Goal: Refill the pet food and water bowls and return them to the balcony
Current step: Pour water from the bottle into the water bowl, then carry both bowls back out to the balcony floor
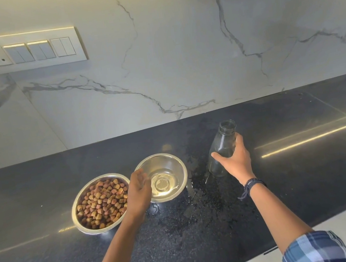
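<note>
Two steel bowls stand side by side on the black counter point(303, 169). The food bowl point(82, 198) on the left is full of brown kibble. The water bowl point(172, 165) to its right holds clear water. My left hand point(139, 190) rests on the water bowl's near-left rim, fingers curled on the edge. A clear, uncapped plastic bottle point(223, 144) stands upright to the right of the bowls and looks empty. My right hand point(235, 159) is wrapped around its lower body.
A marble wall point(180, 53) backs the counter, with a switch panel point(25, 52) at the upper left. Water is splashed on the counter around the water bowl and bottle. The counter's front edge runs along the lower right, with pale floor below.
</note>
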Demonstrator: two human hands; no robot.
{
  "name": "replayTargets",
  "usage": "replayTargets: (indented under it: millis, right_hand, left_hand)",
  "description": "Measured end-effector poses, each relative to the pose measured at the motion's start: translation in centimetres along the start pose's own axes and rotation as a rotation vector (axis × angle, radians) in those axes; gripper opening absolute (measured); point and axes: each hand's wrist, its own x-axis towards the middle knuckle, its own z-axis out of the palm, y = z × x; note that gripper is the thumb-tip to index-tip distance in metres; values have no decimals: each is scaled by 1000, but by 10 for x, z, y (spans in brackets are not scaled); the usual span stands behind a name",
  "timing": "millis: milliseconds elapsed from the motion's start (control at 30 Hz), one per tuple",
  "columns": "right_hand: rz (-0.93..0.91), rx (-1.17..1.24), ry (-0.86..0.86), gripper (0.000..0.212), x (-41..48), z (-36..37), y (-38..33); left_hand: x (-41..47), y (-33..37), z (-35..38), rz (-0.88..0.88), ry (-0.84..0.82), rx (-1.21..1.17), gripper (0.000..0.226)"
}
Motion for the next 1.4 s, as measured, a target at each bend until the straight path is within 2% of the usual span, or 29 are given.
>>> replayTargets:
  millis: [200,333,433,533,633,733,800,900,1033,1100,1267,1400]
  right_hand:
    - [-7,10,94,111,-3,3,2]
    - [56,60,240,106,-25,10,2]
    - [133,106,268,93,-53,23,-3]
    - [181,98,179,87,-81,43,-7]
    - [212,128,1,89,-105,70,-12]
    - [276,218,-154,95,-120,93,-21]
    - [342,283,-219,93,-125,103,-27]
    - [443,349,-304,84,-127,116,-27]
    - [534,378,-376,56,-126,124,-31]
    - [552,411,-397,48,-126,125,-33]
    - [582,498,-458,44,-123,124,-35]
    - [616,549,-496,51,-121,121,-33]
  left_hand:
    - [-6,5,-7,12,-8,-85,40]
    - [-11,1,-22,35,64,-119,39]
    - [-18,-6,-40,85,194,-137,36]
    - [-25,-20,-55,71,338,-117,34]
    - [-31,-40,-68,15,474,-95,39]
    - [-36,-57,-80,-81,642,33,50]
    - [-38,-65,-86,-143,691,32,60]
    - [-37,-79,-87,-245,625,-136,67]
    - [-34,-86,-85,-335,429,-284,44]
    - [-32,-86,-87,-359,411,-342,39]
    - [-27,-86,-89,-408,414,-525,39]
    - [-28,-84,-86,-391,408,-603,40]
